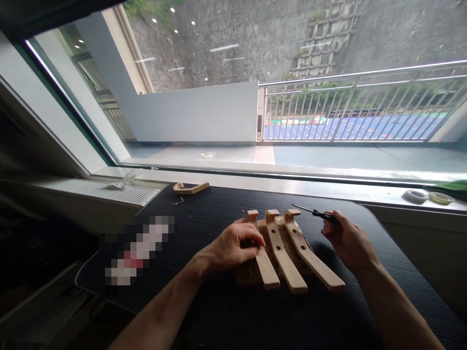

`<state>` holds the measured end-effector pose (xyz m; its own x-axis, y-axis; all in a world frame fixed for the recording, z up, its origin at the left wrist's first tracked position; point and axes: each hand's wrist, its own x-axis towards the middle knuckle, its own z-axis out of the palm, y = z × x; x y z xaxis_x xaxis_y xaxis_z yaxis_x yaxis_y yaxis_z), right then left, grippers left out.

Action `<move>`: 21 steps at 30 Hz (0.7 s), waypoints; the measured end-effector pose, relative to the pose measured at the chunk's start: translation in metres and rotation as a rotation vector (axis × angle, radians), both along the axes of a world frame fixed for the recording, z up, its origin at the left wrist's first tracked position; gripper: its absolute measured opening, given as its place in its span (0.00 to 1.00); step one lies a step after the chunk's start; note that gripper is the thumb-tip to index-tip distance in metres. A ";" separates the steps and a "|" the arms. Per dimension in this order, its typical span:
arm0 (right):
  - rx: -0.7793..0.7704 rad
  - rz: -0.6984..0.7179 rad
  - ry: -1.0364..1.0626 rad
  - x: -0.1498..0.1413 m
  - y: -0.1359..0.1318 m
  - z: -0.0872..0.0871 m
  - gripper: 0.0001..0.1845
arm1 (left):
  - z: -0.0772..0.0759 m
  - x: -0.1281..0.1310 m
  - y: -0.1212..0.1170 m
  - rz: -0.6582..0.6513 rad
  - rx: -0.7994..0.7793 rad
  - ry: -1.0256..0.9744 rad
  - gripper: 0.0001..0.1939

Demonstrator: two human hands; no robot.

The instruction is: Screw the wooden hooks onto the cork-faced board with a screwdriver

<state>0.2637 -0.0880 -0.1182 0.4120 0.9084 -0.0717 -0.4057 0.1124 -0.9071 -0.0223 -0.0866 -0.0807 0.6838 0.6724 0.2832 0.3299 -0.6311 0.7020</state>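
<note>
A wooden rack (288, 248) lies on the black table (219, 311), made of a base board with three curved hook arms on top. My left hand (233, 245) rests on its left side, fingers curled against the leftmost arm and pressing it down. My right hand (346, 240) sits just right of the rack, closed on a black-handled screwdriver (315, 212) whose thin shaft points left behind the hook ends.
A loose fourth wooden hook arm (190, 188) lies at the table's far left edge, with a small screw (178, 201) beside it. A blurred box (136, 250) lies at the left. Two tape rolls (428, 196) rest on the windowsill at the right.
</note>
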 end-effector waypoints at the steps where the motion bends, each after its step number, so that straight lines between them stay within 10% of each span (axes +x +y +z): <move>1: 0.031 -0.004 -0.008 -0.001 -0.002 0.008 0.13 | -0.001 -0.001 0.000 -0.001 -0.001 -0.013 0.05; 4: 0.125 -0.025 -0.179 -0.010 -0.014 0.039 0.13 | -0.004 -0.003 0.000 0.012 -0.018 -0.054 0.06; 11: 0.318 0.237 -1.462 -0.065 -0.050 0.111 0.11 | -0.007 -0.005 0.001 0.015 0.013 -0.080 0.06; 21: 0.604 0.423 -1.831 -0.101 -0.042 0.133 0.09 | -0.009 -0.010 0.002 0.005 0.074 -0.100 0.04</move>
